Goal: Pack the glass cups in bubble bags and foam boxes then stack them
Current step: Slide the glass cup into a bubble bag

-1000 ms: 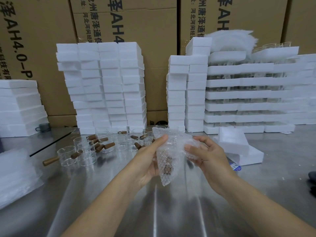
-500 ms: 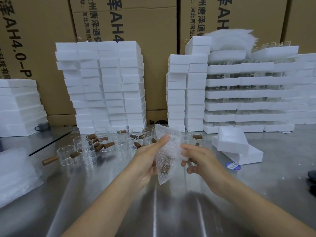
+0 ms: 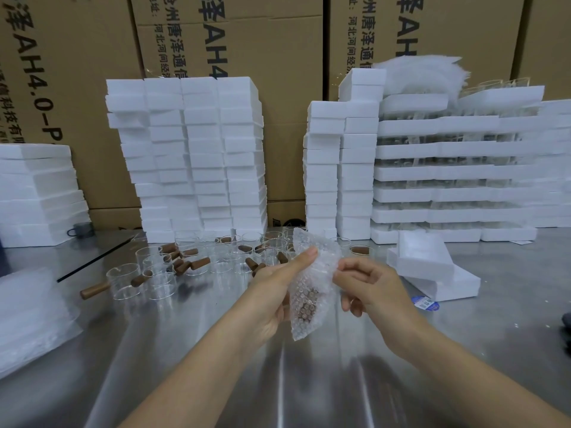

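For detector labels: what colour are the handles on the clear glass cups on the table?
Brown, wood-like handles; head view shows them best.

The counter [image 3: 463,335] is glossy brushed metal. On it the cups [image 3: 123,281] are clear smooth glass with matt wooden handles [image 3: 94,291], the boxes [image 3: 191,156] matt white foam. Above it the bag [image 3: 312,291] is bubbled clear plastic.

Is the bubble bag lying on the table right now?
No, the left hand and right hand hold the bubble bag up above the metal table.
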